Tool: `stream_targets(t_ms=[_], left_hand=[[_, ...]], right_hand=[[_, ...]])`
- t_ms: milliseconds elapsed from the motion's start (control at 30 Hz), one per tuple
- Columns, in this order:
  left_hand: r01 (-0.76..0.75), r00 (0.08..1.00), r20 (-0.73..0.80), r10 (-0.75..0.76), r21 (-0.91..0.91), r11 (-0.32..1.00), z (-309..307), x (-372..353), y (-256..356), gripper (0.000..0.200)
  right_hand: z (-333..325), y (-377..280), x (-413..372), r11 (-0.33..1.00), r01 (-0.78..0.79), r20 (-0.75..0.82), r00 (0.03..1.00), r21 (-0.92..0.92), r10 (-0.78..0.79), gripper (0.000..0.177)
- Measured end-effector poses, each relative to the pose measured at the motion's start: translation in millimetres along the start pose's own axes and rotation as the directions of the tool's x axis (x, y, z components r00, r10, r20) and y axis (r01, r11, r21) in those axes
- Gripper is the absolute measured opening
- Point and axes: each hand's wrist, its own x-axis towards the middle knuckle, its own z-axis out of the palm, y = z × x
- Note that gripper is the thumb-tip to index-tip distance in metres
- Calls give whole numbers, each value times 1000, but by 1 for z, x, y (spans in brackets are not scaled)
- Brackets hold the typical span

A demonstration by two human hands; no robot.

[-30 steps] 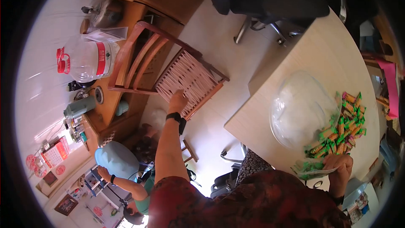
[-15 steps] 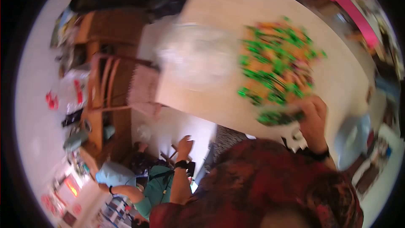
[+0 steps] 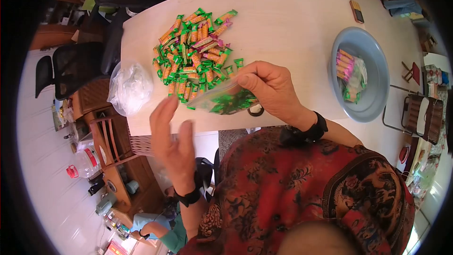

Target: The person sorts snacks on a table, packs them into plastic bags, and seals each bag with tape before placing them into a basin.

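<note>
A clear plastic bag [image 3: 222, 98] with green-wrapped pieces inside hangs over the near edge of the table. My right hand [image 3: 276, 92] pinches its upper right corner between thumb and fingers. Left of the bag, my left hand [image 3: 173, 144] is raised with fingers and thumb apart, holding nothing; it is slightly blurred. Just beyond the bag, a heap of small snack packets [image 3: 193, 54] in green and orange wrappers, a few with pink ends, lies on the pale table [image 3: 283, 23].
A tub of clear plastic bags [image 3: 130, 87] stands at the table's left edge. On the right is a blue basin [image 3: 336, 66] with filled bags in it. A phone [image 3: 357, 12] lies at the far right corner. Another person's arm [image 3: 155, 230] shows at lower left.
My view has swung, so the heap now appears further left and the basin is in full sight. My left hand has come up from beside my body towards the bag, which stays in my right hand.
</note>
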Motion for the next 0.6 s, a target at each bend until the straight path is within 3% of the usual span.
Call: stream_targets(t_ms=[67,200,267,367,600], left_hand=[[-94,992,75,97,-42,995,15,23,26,40],[-73,965,245,96,-104,992,31,36,42,35],[13,960,277,41,-188,982,32,38,50,27],[19,952,300,55,-236,972,31,37,48,21],[-13,941,327,83,-209,978,25,37,48,16]], right_hand=[[-3,2,-3,997,27,63,998,-79,-22,17],[-1,1,-11,981,164,5,986,-107,-165,11],[0,2,-10,849,496,49,867,-179,-496,8],[3,-7,-20,878,436,-13,895,-200,-447,8],[8,-4,-29,839,467,-39,868,-279,-496,9]])
